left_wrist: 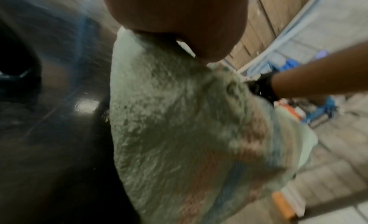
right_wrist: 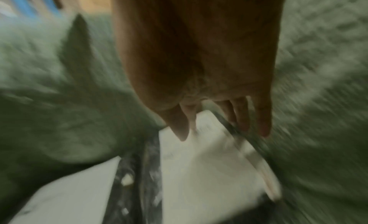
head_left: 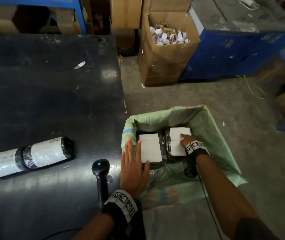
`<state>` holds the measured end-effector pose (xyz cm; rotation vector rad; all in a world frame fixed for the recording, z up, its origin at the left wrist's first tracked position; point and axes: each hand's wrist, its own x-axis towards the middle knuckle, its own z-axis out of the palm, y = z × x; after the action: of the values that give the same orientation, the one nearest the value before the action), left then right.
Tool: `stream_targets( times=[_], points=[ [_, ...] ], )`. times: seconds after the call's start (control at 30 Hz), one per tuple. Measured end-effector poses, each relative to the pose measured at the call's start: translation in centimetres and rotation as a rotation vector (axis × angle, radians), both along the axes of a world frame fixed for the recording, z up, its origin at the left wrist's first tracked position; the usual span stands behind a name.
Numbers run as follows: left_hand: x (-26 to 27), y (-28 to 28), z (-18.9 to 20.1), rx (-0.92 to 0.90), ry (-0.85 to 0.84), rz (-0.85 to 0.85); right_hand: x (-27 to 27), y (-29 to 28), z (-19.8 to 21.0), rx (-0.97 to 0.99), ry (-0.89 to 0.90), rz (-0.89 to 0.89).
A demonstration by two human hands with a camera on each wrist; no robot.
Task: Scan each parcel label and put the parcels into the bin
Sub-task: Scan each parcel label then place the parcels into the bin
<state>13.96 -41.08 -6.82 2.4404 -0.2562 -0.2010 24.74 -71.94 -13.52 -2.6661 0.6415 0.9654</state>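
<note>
— Where are my grips?
— My left hand (head_left: 132, 168) hovers flat, fingers spread; my right hand (head_left: 186, 140) touches a labelled parcel (head_left: 179, 142) inside the bin (head_left: 212, 129).
— What remains?
— Two rolled parcels (head_left: 25, 156) on the worktop (head_left: 51, 92).

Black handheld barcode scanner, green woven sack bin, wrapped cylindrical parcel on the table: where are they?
Black handheld barcode scanner (head_left: 100, 166): head view, on its head.
Green woven sack bin (head_left: 212, 134): head view, on its right wall.
Wrapped cylindrical parcel (head_left: 46, 152): head view, on its white label.
</note>
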Motion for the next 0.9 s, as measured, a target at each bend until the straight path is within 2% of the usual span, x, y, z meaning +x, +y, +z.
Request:
stream_targets(
  times=[0.1, 0.13, 0.2, 0.3, 0.37, 0.5, 0.6, 0.7, 0.8, 0.9],
  points=[
    [1.4, 3.7, 1.3, -0.253, 0.043, 0.007, 0.1, 4.7, 7.2, 0.049, -0.182, -0.039],
    [1.9, 5.6, 1.6, -0.275, 0.043, 0.009, -0.5, 6.9, 9.7, 0.080, -0.281, -0.048],
    [3.3, 10.1, 1.6, -0.222, 0.008, 0.045, -2.6, 11.6, 13.3, 0.218, -0.452, -0.079],
    [5.2, 17.6, 1.1, -0.113, -0.061, 0.183, -6.4, 19.4, 16.4, 0.529, -0.577, -0.113],
    [6.3, 22.9, 1.0, -0.014, -0.104, 0.286, -8.4, 24.1, 15.7, 0.648, -0.576, -0.126],
    [7.1, 32.9, 1.0, 0.202, -0.095, 0.393, -10.9, 31.0, 10.9, 0.644, -0.361, -0.100],
    [7.2, 38.8, 1.0, 0.344, 0.038, 0.417, -11.3, 33.2, 8.0, 0.546, -0.298, -0.055],
    [7.3, 43.4, 0.3, 0.469, 0.242, 0.417, -11.3, 34.3, 6.7, 0.571, -0.256, -0.063],
    [7.0, 46.6, -0.9, 0.512, 0.319, 0.372, -11.9, 35.3, 5.2, 0.612, -0.228, -0.108],
    [6.9, 47.9, -1.8, 0.442, 0.302, 0.345, -12.6, 36.5, 3.6, 0.724, -0.272, -0.169]
  ],
)
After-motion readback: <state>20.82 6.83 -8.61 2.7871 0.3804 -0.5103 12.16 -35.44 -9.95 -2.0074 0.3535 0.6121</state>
